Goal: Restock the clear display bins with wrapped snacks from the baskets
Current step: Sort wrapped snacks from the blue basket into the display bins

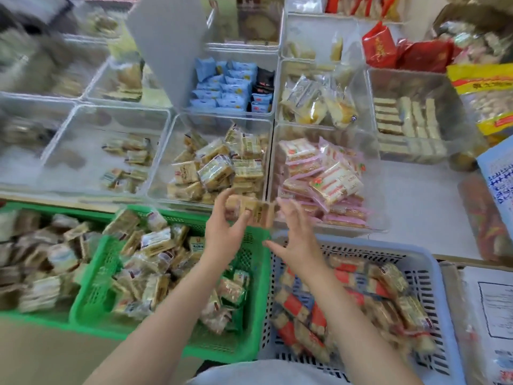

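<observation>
Snacks (251, 211), a small clutch of beige wrapped pieces, sit in your left hand (224, 232), pinched between thumb and curled fingertips; motion blur hides how many there are. The bundle juts out to the right of that grip, past your fingers, and hangs over the near wall of the middle clear bin (166, 151), just above the far rim of the green basket (249, 287). Your right hand (295, 240) is just right of the bundle, fingers spread wide and holding nothing; its fingertips come close to the right end of the packets, but you cannot tell whether they touch.

Below your left wrist, the green basket holds a loose heap of the same beige packets, and a second green basket (36, 315) with more of them lies further left. Under your right forearm is a grey-blue slotted basket (433, 273) filled with packets marked in red and orange.

Beyond your hands, the middle clear bin is about half full of beige packets piled toward its right side. The clear bin on its right (372, 151) holds pink-edged packets (330, 179), stacked against its near left corner. The bin on its left (83, 120) holds only a few beige packets near its right wall. Farther back, another bin holds light blue packets (222, 87).
</observation>
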A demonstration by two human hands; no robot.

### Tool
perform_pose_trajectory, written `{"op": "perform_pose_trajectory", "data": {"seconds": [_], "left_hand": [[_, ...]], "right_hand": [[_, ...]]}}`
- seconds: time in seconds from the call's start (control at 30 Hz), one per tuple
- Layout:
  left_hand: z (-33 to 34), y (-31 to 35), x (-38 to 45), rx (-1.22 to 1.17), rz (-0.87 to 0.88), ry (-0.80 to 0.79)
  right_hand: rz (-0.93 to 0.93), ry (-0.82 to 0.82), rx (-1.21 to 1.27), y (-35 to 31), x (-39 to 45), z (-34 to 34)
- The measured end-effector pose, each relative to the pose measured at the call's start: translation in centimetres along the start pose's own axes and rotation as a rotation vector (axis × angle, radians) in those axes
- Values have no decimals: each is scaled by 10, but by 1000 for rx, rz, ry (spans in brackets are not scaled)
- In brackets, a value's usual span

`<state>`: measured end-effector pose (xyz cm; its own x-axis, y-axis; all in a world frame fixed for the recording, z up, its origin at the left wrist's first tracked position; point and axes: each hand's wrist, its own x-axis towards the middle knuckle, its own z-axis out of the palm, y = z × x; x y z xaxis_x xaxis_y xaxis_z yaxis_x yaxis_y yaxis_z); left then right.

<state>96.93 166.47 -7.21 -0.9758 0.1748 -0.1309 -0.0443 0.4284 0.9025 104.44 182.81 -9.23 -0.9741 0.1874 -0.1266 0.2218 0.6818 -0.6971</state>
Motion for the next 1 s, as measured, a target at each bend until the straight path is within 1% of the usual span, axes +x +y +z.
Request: {"op": "perform_pose_trajectory", "data": {"seconds": [0.07,0.17,0.23,0.3,0.4,0.5,0.57,0.6,0.63,0.7,0.77,0.87,0.93,1.0], "left_hand": [[-29,-1,21,-151,-46,110],[-58,-5,58,-390,-201,173],[-66,-7,80,-501,-301,172],[-68,-12,96,-524,-356,114],[-70,-12,98,-370,-370,13],[-70,0,78,7,-225,35],[-64,8,55,135,-109,56],[-57,10,42,145,-80,15],[-47,10,30,135,-81,-65],[-21,8,9,123,-122,-273],[13,2,-9,152,-141,-448],[62,-6,-34,162,-193,-613],[91,-10,-51,189,-218,-697],[115,-11,-68,257,-197,-778]], "right_hand": [[115,-19,-31,-10,13,16],[194,-40,-150,-14,20,36],[196,-56,-248,-13,18,45],[208,-67,-288,-14,17,47],[196,-67,-307,-14,15,45],[180,-90,-307,-15,13,40],[186,-75,-239,-16,11,35],[182,-38,-194,-16,9,33],[175,12,-159,-14,4,30],[182,103,-133,-4,-9,25],[247,138,-130,19,-29,19],[426,117,-153,67,-66,3],[593,100,-215,105,-95,-12],[763,49,-281,145,-126,-25]]}}
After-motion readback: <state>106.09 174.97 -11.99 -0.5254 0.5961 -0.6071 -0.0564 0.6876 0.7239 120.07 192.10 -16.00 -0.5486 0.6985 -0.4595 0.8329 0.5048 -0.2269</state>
